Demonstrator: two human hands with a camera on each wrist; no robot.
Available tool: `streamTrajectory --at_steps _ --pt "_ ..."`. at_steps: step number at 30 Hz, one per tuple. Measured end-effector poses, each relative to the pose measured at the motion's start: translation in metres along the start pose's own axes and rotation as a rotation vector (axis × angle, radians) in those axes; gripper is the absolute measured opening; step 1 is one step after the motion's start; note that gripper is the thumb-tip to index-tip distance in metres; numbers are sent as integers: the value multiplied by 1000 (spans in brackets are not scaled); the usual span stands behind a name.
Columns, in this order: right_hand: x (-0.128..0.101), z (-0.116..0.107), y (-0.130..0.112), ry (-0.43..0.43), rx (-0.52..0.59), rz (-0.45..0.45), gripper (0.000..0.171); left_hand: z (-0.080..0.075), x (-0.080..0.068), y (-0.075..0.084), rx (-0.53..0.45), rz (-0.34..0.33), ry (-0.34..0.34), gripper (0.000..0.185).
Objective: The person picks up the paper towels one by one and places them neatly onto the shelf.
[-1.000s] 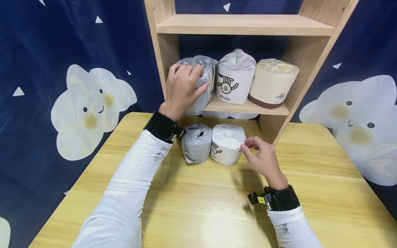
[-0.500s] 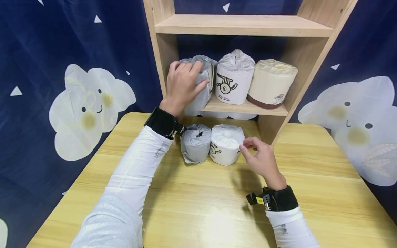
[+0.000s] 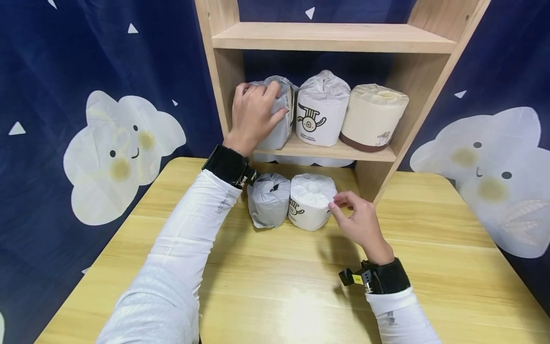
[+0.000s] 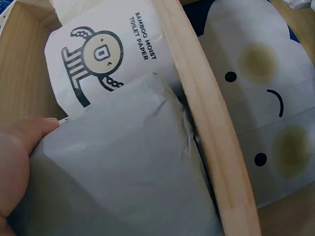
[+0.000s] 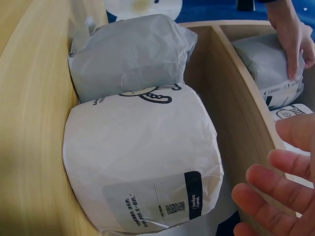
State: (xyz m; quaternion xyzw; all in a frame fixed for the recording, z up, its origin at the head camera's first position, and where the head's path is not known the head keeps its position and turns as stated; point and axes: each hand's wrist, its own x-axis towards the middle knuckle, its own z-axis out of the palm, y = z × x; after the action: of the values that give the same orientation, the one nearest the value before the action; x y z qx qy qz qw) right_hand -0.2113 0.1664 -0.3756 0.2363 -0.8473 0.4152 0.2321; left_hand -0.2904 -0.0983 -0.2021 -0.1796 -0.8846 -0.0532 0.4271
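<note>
On the left of the wooden shelf's lower board (image 3: 343,151) stands a grey-wrapped paper roll (image 3: 277,136), and my left hand (image 3: 262,102) grips it with fingers curled over its top and front. The left wrist view shows that grey roll (image 4: 123,172) pressed against the shelf's side post (image 4: 211,123). A white printed roll (image 3: 320,112) and a beige roll (image 3: 371,117) stand beside it. On the table, a second grey roll (image 3: 268,200) and a white roll (image 3: 311,200) sit side by side. My right hand (image 3: 343,208) hovers close by that white roll (image 5: 142,157), its fingers (image 5: 275,187) relaxed and holding nothing.
The shelf unit stands at the back of the yellow wooden table (image 3: 429,267), and its upper board (image 3: 335,38) is bare. More white rolls show behind the lower board. A dark blue curtain with cloud figures (image 3: 116,153) hangs behind.
My left hand has eased the grey roll slightly deeper and more upright on the shelf. My right hand has drifted a little left beside the white roll.
</note>
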Motion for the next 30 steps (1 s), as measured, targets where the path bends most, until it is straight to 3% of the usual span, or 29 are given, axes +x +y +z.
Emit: streamTrajectory --at_steps 30 --pt "0 -2 -1 7 8 11 15 24 15 -3 81 -22 -25 37"
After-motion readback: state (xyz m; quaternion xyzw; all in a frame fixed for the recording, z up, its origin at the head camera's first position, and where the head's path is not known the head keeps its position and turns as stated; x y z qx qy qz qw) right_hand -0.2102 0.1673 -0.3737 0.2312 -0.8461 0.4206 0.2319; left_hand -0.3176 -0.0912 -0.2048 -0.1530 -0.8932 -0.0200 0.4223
